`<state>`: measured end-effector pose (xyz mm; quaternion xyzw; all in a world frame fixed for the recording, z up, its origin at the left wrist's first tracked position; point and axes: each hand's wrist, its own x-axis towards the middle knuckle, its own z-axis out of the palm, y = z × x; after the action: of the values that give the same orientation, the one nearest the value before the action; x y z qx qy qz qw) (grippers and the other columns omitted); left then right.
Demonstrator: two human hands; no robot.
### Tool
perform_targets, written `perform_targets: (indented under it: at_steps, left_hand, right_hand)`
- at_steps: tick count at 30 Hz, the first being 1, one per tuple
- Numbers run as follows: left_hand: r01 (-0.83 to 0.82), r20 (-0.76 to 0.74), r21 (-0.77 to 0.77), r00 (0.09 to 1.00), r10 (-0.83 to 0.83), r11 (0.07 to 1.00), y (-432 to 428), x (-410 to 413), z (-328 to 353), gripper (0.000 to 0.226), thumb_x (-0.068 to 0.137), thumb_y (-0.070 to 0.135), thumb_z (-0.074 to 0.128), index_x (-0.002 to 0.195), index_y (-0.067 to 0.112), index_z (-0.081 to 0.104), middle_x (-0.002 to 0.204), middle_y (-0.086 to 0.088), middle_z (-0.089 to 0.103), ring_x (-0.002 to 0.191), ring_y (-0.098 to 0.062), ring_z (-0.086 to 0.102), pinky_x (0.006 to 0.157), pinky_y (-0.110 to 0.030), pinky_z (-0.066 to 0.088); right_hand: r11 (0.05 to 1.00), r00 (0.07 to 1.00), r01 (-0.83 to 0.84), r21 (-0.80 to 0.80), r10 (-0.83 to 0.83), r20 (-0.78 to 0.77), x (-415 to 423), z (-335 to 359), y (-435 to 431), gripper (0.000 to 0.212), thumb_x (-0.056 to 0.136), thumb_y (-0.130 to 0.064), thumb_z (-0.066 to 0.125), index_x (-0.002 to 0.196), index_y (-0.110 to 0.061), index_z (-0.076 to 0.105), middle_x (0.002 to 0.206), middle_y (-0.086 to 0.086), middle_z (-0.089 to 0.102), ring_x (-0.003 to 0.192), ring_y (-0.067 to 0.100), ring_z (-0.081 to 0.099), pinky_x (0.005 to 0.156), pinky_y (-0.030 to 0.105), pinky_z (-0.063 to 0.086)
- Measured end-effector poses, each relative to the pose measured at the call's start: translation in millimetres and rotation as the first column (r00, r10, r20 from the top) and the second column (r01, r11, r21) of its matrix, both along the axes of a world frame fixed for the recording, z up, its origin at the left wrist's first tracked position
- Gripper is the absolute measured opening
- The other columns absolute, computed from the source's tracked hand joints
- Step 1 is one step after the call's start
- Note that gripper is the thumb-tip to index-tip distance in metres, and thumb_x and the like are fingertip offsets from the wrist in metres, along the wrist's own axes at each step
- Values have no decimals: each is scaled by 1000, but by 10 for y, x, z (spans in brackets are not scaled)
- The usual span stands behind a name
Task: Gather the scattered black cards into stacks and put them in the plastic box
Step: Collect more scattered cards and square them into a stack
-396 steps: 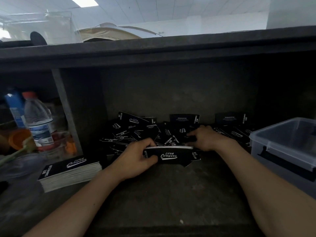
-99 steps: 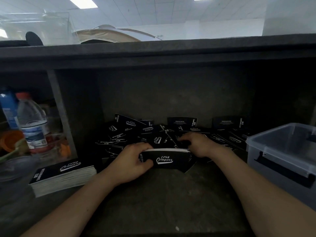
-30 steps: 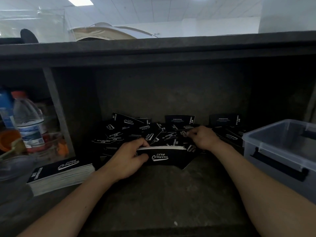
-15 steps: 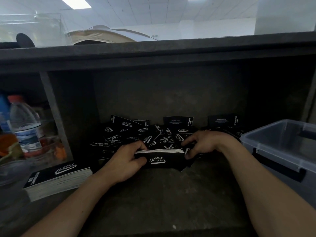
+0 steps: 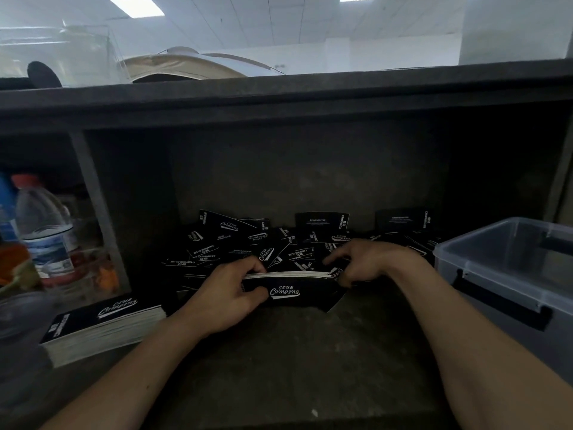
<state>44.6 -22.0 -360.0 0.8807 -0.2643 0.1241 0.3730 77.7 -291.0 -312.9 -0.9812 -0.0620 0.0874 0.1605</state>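
Both hands hold a stack of black cards [image 5: 291,290] over the dark surface [image 5: 294,361], just in front of the loose cards [image 5: 248,243].
The left hand [image 5: 228,294] grasps the stack's left end, thumb on the printed front and fingers curled over its white top edge. The right hand [image 5: 364,262] closes its curled fingers round the right end, forefinger reaching left above the edge. The loose cards lie jumbled at the far side, some leaning on the back wall. A second stack [image 5: 102,327] lies flat at near left, apart from the hands. The plastic box [image 5: 508,274] sits at right, lid off. A water bottle [image 5: 46,231] stands far left behind a divider.
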Motion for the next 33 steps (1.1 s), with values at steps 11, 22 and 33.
perform_targets:
  at_steps: [11, 22, 33]
  left_hand:
    - [-27, -15, -13, 1000, 27, 1000, -25, -26, 17, 7, 79, 21, 66, 83, 24, 62, 68, 9, 63, 55, -1, 52, 53, -21, 41]
    - [-69, -58, -21, 996, 68, 997, -41, -16, 2, 15, 87, 10, 65, 85, 24, 62, 62, 8, 61, 47, -3, 48, 48, -21, 38]
    - [-38, -30, -50, 999, 37, 998, -13, 19, 2, 26, 82, 16, 67, 89, 26, 44, 121, 18, 61, 99, -2, 62, 70, -17, 43]
  right_hand:
    - [738, 884, -71, 671, -265, 385, 166, 2, 2, 30, 76, -8, 79, 93, -23, 58, 89, 4, 70, 87, 24, 68, 76, 33, 54]
    - [369, 959, -163, 915, -160, 235, 133, -29, 198, 77, 75, 16, 63, 127, -38, 46, 115, 5, 60, 95, 18, 65, 71, 39, 60]
    - [266, 982, 145, 953, -159, -105, 164, -45, 171, 16, 79, -8, 64, 92, -18, 63, 92, 5, 68, 84, 19, 65, 67, 27, 51]
